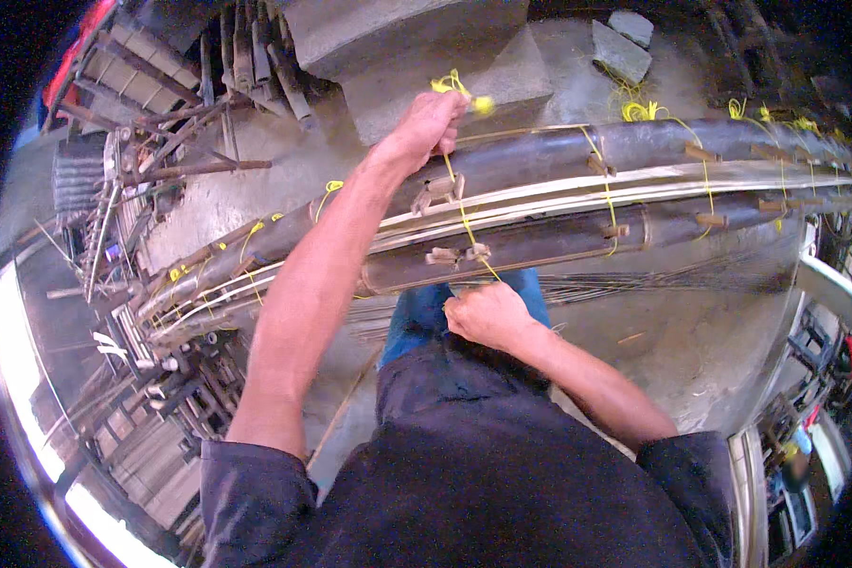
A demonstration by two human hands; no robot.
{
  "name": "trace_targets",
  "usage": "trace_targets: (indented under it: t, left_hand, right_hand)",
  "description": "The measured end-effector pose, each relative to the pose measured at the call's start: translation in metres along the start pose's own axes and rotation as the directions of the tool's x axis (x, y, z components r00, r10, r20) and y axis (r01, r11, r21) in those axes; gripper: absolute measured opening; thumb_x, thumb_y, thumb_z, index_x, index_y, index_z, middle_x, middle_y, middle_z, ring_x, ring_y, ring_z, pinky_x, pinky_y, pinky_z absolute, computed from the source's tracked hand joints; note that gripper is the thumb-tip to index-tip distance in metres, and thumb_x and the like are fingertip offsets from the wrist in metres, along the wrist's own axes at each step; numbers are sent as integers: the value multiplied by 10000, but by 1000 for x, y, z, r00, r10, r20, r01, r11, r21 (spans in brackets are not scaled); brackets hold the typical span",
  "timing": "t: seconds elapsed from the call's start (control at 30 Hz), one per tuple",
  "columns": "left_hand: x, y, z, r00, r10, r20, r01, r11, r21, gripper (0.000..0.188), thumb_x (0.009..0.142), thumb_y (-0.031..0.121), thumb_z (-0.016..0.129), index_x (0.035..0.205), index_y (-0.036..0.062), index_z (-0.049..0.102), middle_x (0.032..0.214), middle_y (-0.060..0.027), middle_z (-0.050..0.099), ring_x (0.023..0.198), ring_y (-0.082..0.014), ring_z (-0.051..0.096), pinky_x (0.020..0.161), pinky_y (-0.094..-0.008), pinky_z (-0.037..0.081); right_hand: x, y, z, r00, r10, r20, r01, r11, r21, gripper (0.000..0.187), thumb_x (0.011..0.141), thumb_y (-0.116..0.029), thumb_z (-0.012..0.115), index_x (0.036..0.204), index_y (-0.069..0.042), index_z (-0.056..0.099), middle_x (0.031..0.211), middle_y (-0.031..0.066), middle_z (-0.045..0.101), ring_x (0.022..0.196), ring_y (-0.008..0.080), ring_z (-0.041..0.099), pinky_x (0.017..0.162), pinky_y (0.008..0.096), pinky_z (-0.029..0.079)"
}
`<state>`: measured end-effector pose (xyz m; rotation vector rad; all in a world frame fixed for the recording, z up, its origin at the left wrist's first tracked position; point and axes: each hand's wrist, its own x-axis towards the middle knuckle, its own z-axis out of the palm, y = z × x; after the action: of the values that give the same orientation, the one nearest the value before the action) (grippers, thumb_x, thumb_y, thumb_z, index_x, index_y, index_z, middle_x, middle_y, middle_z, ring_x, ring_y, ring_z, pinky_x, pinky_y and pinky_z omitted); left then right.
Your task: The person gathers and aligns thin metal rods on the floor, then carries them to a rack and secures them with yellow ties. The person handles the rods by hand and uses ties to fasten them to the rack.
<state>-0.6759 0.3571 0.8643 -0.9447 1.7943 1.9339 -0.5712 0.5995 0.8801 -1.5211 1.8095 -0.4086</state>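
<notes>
Hands, left point(433, 121) above and right point(488, 312) below, clenched on taut yellow cord point(464, 220) binding poles point(540, 204); overpulling could snap it.

Grey concrete floor point(691, 331), dusty, lying in soft daylight. Concrete blocks point(417, 47) stacked at the top centre; two loose stone pieces point(625, 43) sitting near them. Bundles of bamboo poles and slats point(161, 123) leaning and piling up at the left. Bright glare showing along the lower left edge. Cluttered rack of small items point(819, 379) standing at the right.
</notes>
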Motion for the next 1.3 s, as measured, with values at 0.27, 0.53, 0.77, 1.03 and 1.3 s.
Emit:
trace_targets:
  t: [0.27, 0.53, 0.77, 1.03, 1.3]
  left_hand:
    - [-93, 27, -172, 835, 539, -107, -261, 561, 786, 423, 906, 418, 504, 1052, 43, 635, 972, -111, 670, 942, -267, 621, 835, -350, 456]
    - [-189, -30, -242, 742, 638, -206, -471, 715, 517, 271, 901, 274, 567, 989, 27, 638, 861, -78, 657, 801, -136, 589, 751, -280, 465]
    - [-246, -68, -191, 711, 685, -162, -549, 684, 481, 183, 843, 213, 617, 937, 59, 649, 932, -111, 633, 893, -274, 605, 804, -342, 472]
    - [-204, -121, -109, 639, 769, -23, -522, 456, 721, 264, 752, 111, 642, 1013, 79, 619, 992, -95, 542, 938, -287, 540, 790, -379, 479]
    - [-198, -120, -94, 509, 843, -173, -397, 408, 822, 104, 739, 186, 690, 775, 126, 612, 780, -33, 545, 760, -223, 563, 628, -342, 466]
  right_hand:
    - [7, -82, -14, 860, -60, -507, 85, 996, 26, 319, 771, -117, 576, 1087, -71, 589, 1042, 79, 590, 973, 247, 574, 788, 369, 494]
    - [147, -144, -61, 922, -232, -310, 67, 884, -463, 325, 722, -118, 578, 1043, -71, 604, 929, 73, 615, 882, 230, 593, 784, 326, 486]
    - [37, -145, 62, 631, 773, -60, -248, 275, 929, 85, 842, -116, 628, 897, -52, 635, 849, 57, 641, 690, 146, 586, 640, 285, 475]
    - [67, -199, -139, 918, 126, -375, -185, 974, -127, 139, 769, -206, 649, 812, -74, 654, 756, 79, 571, 765, 269, 584, 661, 364, 481]
    - [198, -149, -174, 872, -212, -442, 206, 977, -61, 176, 835, -122, 538, 933, -58, 669, 877, 126, 633, 880, 334, 607, 792, 403, 486]
